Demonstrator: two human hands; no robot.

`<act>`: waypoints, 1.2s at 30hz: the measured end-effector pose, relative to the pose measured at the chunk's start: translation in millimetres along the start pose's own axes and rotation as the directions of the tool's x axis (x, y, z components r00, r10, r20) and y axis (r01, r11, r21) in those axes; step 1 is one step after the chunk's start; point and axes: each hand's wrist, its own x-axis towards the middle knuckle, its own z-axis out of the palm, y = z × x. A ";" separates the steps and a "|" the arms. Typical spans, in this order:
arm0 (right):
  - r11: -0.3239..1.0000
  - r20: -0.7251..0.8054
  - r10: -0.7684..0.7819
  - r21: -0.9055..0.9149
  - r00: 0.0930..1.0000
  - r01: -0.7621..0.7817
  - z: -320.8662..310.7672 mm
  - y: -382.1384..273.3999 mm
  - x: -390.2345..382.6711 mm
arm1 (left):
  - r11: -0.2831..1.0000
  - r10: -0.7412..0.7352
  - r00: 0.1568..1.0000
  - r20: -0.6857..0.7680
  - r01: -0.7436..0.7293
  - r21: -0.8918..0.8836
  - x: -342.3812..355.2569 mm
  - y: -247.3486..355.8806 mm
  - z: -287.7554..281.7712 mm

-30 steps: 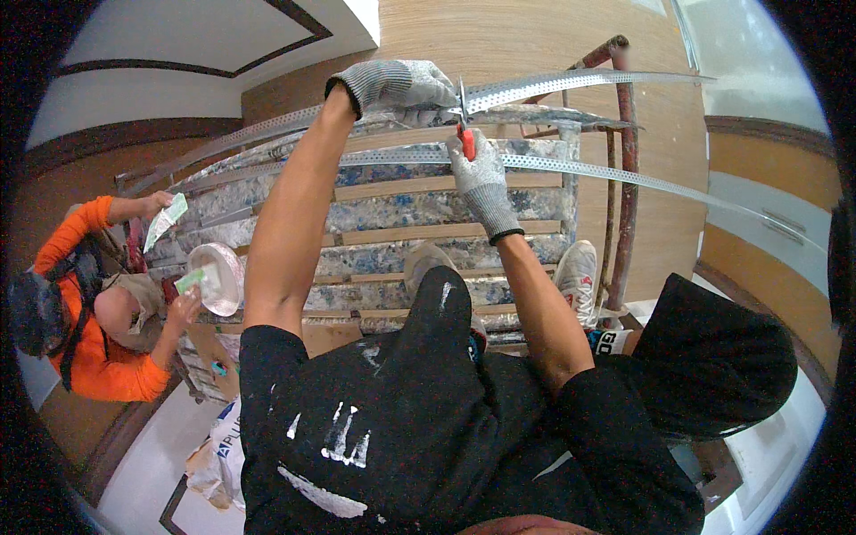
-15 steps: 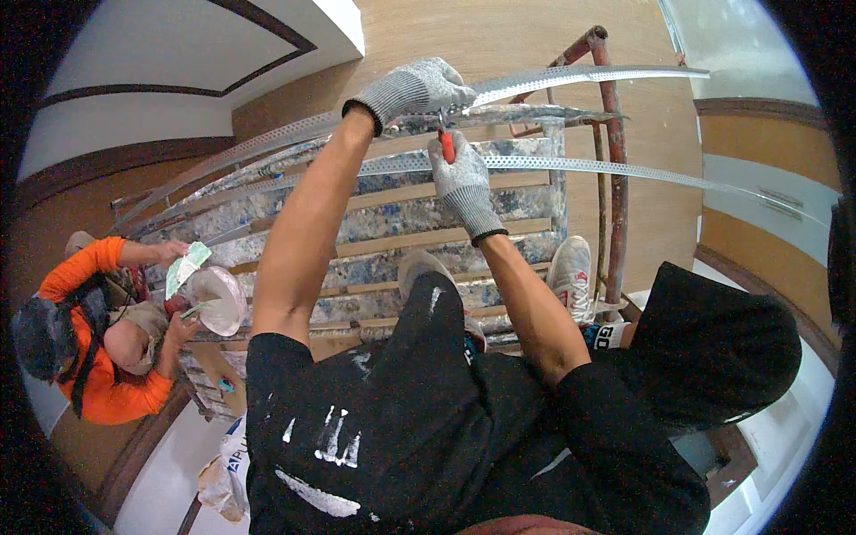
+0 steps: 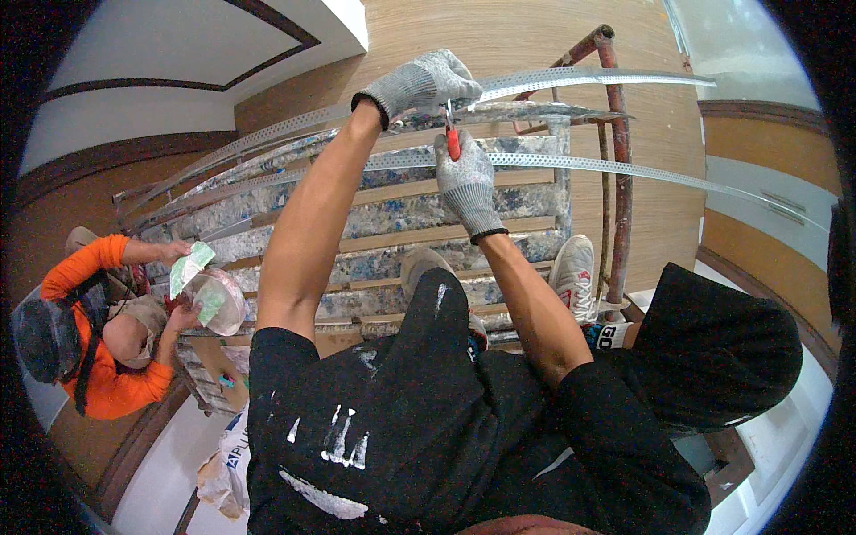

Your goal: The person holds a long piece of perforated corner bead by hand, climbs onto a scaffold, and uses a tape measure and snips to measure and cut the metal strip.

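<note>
My left hand (image 3: 434, 80), in a grey knit glove, is closed around a long perforated metal corner bead (image 3: 588, 78), which runs out to both sides. Just below it, my right hand (image 3: 466, 178), gloved alike, grips red-handled snips (image 3: 454, 145) with the metal jaws pointing up toward the bead near my left fingers. Whether the jaws touch the bead is hard to make out. A second perforated strip (image 3: 615, 167) passes behind my right hand and left forearm, stretching far to both sides.
Under me is a paint-spattered slatted scaffold platform (image 3: 383, 218), with a rusty pipe frame (image 3: 615, 178) at its right end. At the left, a person in orange sleeves (image 3: 94, 259) holds green pieces at a pale, round bucket (image 3: 223, 308). A white sack (image 3: 234, 464) lies lower left.
Both my hands keep their grips, with only a slight shift in view. The person at the left has moved a green piece in the lower hand at the bucket.
</note>
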 end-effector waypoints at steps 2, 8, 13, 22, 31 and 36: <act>1.000 0.002 -0.001 -0.010 1.000 0.001 0.0 -0.1 -0.7 | 0.999 -0.029 1.000 0.004 0.029 0.023 -1.2 1.7 0.5; 0.998 0.045 0.055 -0.013 0.997 -0.055 0.4 -0.2 -3.8 | 0.999 -0.049 0.999 -0.009 0.049 -0.007 -2.9 3.8 4.1; 0.999 0.066 0.038 0.030 0.997 -0.040 -1.2 0.1 -2.4 | 0.999 -0.049 0.998 -0.026 0.049 0.016 -0.1 -0.1 6.2; 0.999 0.085 0.022 0.036 0.996 -0.025 -2.7 4.1 2.7 | 0.999 0.037 0.999 -0.021 -0.038 -0.031 2.1 -6.9 8.0; 0.996 0.119 0.073 0.039 0.990 -0.078 1.6 8.2 1.5 | 0.994 0.053 0.997 -0.064 -0.059 -0.089 2.0 -9.8 14.1; 0.992 0.139 0.034 0.118 0.990 -0.051 3.0 10.9 1.5 | 0.995 -0.088 0.996 0.026 0.089 -0.041 -1.8 -2.2 7.7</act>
